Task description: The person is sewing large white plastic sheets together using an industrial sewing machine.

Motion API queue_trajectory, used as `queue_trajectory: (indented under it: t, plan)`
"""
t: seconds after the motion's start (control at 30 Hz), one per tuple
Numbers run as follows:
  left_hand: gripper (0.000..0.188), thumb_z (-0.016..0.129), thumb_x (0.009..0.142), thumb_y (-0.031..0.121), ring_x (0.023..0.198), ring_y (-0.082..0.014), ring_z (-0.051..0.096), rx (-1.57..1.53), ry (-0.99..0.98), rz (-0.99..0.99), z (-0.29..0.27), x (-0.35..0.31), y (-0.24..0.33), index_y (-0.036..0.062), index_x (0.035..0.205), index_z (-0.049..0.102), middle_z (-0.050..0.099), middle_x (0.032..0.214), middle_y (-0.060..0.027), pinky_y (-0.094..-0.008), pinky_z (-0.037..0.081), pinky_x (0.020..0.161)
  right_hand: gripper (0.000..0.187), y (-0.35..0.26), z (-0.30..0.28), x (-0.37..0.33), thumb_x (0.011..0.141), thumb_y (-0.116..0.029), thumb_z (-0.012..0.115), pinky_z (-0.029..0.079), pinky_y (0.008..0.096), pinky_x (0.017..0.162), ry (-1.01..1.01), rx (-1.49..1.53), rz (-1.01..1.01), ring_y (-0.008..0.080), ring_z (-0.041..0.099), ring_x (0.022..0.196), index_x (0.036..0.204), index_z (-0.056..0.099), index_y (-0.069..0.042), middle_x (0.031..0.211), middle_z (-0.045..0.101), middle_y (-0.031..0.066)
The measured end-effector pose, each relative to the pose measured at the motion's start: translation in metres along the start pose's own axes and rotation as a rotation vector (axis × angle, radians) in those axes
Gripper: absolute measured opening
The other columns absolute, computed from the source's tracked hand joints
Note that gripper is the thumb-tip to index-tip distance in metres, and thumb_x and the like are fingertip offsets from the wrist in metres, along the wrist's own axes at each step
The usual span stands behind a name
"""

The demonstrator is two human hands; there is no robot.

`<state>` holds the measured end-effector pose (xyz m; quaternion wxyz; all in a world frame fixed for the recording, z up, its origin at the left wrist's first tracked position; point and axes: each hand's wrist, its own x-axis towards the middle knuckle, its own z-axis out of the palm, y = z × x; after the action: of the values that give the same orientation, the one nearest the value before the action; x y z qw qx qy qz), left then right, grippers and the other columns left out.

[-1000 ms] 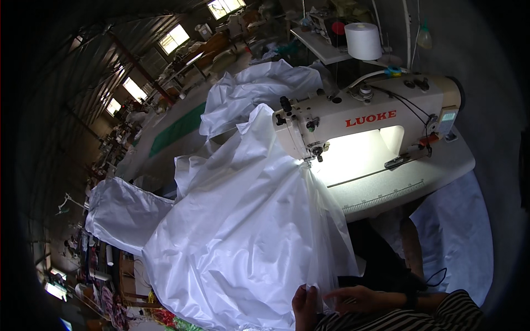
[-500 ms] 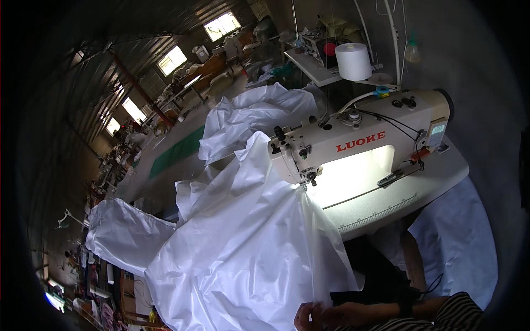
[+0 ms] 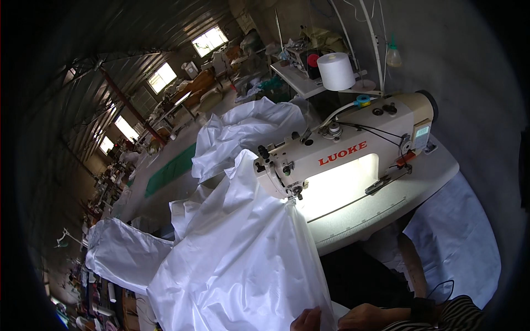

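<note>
A large sheet of shiny white fabric (image 3: 232, 254) spreads in loose folds from under the needle of a sewing machine (image 3: 342, 143) down toward me. At the bottom of the view, my left hand (image 3: 306, 319) is closed on the fabric's lower right edge. Just to its right, my right hand (image 3: 361, 318) is also closed at that edge, fingers curled. A dark band circles the right wrist, below a striped sleeve. The fabric's edge runs fairly straight from the needle to my hands. Parts of both hands fall outside the picture's lower border.
More white fabric (image 3: 243, 129) is bunched behind the machine, and another white piece (image 3: 458, 237) hangs at the right. A white thread cone (image 3: 336, 71) stands behind the machine head. A green strip (image 3: 171, 171) lies on the long table at the left.
My hands have moved apart slightly along the fabric's edge, and that edge looks straighter. The view has shifted, so the machine appears a little lower and farther left.
</note>
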<state>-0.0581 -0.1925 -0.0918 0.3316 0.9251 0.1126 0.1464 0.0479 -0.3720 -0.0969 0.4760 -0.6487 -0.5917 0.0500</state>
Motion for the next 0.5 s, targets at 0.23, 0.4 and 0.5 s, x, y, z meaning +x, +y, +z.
queue_trajectory:
  t: [0.23, 0.4, 0.5]
  plan:
    - [0.010, 0.051, 0.089, -0.001, 0.069, -0.0365, 0.057, -0.433, 0.028, -0.123, 0.009, 0.005, 0.015, -0.0010, 0.098, 0.058, 0.059, 0.085, -0.0192, -0.0403, 0.049, 0.061, 0.017, 0.003, 0.012, 0.019, 0.090, -0.024, 0.062, 0.048, 0.0350, 0.063, -0.158, -0.009, -0.094, 0.0242, 0.062, 0.072, 0.095, 0.058, -0.008, 0.083, 0.061, 0.0061]
    - [0.005, 0.053, 0.089, 0.002, 0.067, -0.0363, 0.057, -0.183, 0.079, -0.063, -0.007, 0.006, 0.015, -0.0016, 0.092, 0.056, 0.058, 0.083, -0.0193, -0.0407, 0.048, 0.059, 0.015, 0.047, 0.018, 0.028, 0.097, -0.022, 0.058, 0.057, 0.0340, 0.074, 0.229, 0.441, -0.075, 0.0181, 0.069, 0.088, 0.100, 0.063, -0.008, 0.093, 0.068, 0.0120]
    - [0.003, 0.052, 0.087, 0.001, 0.072, -0.0373, 0.060, 0.109, -0.015, 0.016, -0.005, 0.024, 0.026, 0.0019, 0.087, 0.054, 0.059, 0.084, -0.0189, -0.0457, 0.048, 0.060, 0.021, 0.167, 0.121, 0.018, 0.099, -0.020, 0.054, 0.054, 0.0335, 0.080, 0.189, 0.623, 0.500, 0.0156, 0.064, 0.096, 0.108, 0.062, -0.002, 0.101, 0.067, 0.0117]
